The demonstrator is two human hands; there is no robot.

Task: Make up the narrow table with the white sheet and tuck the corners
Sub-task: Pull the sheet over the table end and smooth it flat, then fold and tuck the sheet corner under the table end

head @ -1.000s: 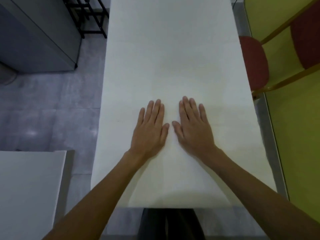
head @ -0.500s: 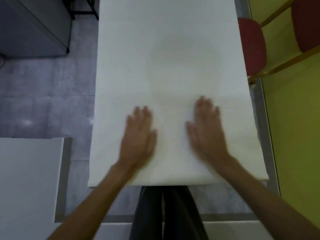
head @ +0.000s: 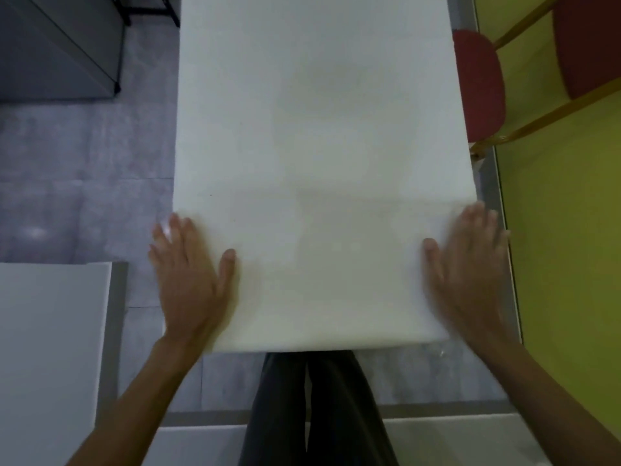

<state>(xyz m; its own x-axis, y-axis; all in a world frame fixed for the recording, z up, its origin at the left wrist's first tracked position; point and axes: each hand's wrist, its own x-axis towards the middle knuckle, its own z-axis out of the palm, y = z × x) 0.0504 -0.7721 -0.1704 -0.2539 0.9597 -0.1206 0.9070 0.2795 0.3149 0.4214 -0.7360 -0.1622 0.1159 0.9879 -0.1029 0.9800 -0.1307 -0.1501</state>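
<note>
The person's dark trousers (head: 319, 415) stand below and between the hands, against the near end of the table (head: 336, 344). The left hand (head: 188, 280) lies flat on the sheet (head: 319, 146) at its left edge, fingers straight, the outer ones past the edge. The right hand (head: 470, 274), blurred, lies flat on the right edge, fingers straight. The sheet spreads smooth between the hands and on beyond them. A white board (head: 50, 348) lies left of the left hand, with a grey cabinet (head: 57, 52) far beyond it. A red chair (head: 477, 85) stands beyond the right hand.

White sheet (head: 319, 163) lies flat over the narrow table (head: 485, 203), a faint crease seemingly crossing it
</note>
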